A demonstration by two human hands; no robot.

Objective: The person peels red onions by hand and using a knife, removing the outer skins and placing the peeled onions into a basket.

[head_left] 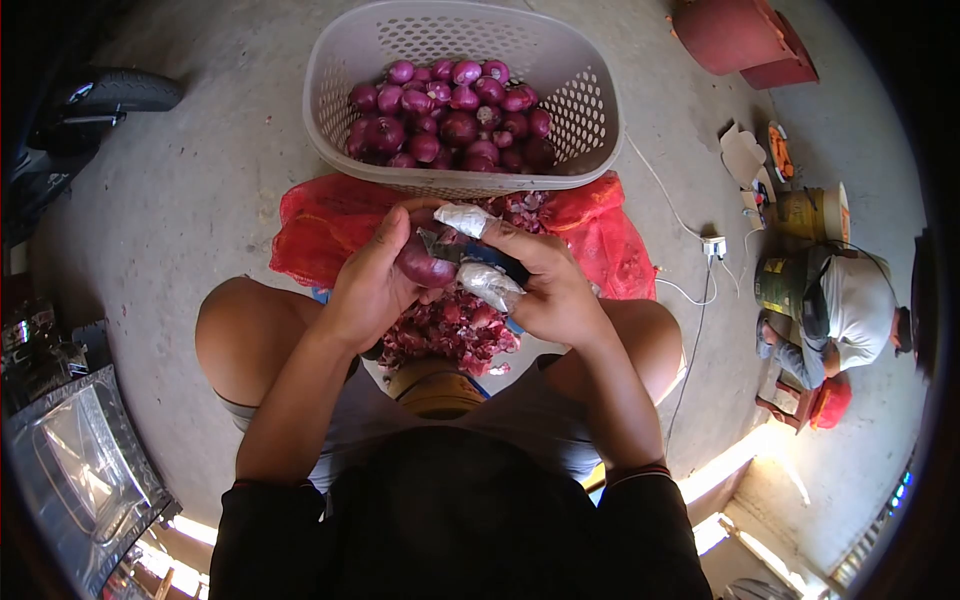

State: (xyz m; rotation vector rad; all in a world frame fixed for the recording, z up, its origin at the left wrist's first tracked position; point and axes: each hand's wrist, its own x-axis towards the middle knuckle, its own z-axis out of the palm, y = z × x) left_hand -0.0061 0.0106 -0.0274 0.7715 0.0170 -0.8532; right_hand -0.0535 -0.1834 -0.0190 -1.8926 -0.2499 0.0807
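My left hand [375, 270] is closed around a large red onion [424, 266], held up over the heap of loose skins. In my right hand [550, 285] is a small knife [508, 264] with a dark handle, its short blade against the onion. The thumb and a finger of that hand are wrapped in a white, shiny covering. Dry onion skins [450, 335] lie piled between my knees. Beyond my hands stands a grey plastic basket [335, 110] with many red onions [460, 128] in it.
Red mesh sacks [325, 225] lie under the basket's near side. A power strip [713, 246] with cords is on the floor to the right. Another person [855, 310] sits bent over at far right, near buckets [800, 213]. A motorcycle wheel [125, 90] stands at upper left.
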